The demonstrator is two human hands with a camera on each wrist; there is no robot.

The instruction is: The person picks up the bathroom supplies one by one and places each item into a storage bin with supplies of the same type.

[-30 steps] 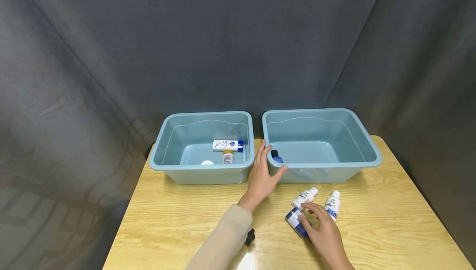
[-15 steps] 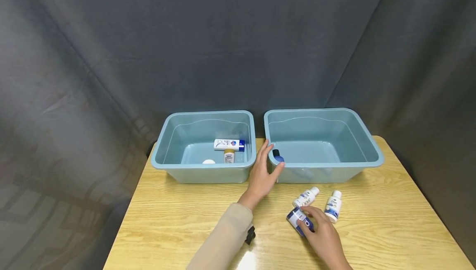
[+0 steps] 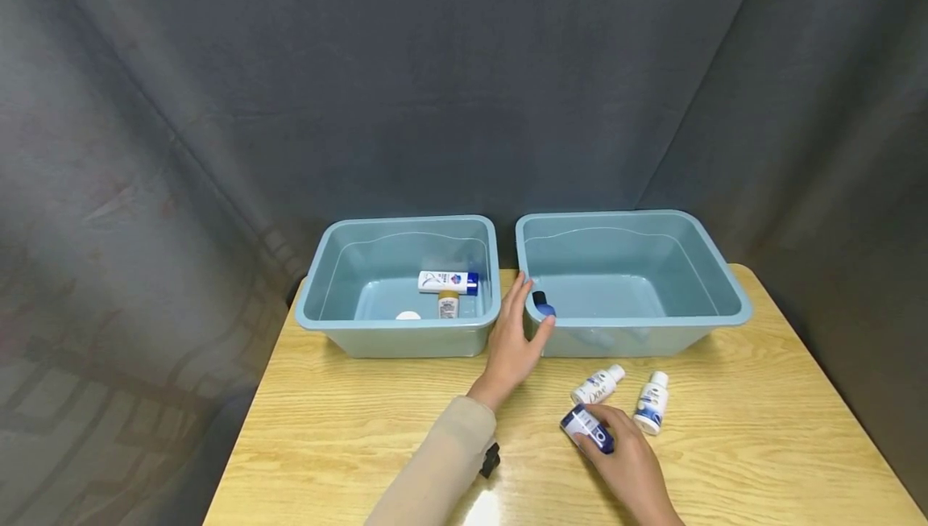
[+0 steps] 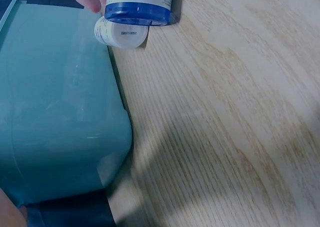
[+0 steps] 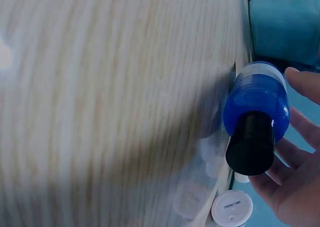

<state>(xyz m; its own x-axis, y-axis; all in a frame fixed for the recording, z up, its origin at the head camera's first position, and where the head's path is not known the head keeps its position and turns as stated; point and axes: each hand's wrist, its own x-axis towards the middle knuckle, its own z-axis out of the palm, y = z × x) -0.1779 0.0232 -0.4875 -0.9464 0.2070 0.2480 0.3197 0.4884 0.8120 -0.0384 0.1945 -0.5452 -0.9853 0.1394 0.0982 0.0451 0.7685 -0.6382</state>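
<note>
My right hand point(image 3: 623, 457) pinches a small blue bottle point(image 3: 586, 428) between thumb and fingers, low over the table in the head view. The right wrist view shows its black cap point(image 5: 251, 144) and clear blue body. My left hand point(image 3: 513, 349) rests at the near left corner of the right tub point(image 3: 645, 321), its fingers extended and thumb spread. Just beyond the held bottle lies a white Dove bottle point(image 3: 596, 386). A second white bottle point(image 3: 651, 405) lies right of my right hand.
Left of my left hand stands another tub point(image 3: 391, 325), holding a white tube with a blue cap point(image 3: 447, 283), a gold-capped bottle point(image 3: 448, 305) and a white round lid point(image 3: 408, 316). A dark-capped blue bottle point(image 3: 544, 306) lies in the right tub. Grey curtain point(image 3: 464, 91) hangs behind.
My right hand has closed further round the blue bottle and turned it, bringing its lettering into view. It has come slightly away from the Dove bottle. My left hand stays at the tub corner.
</note>
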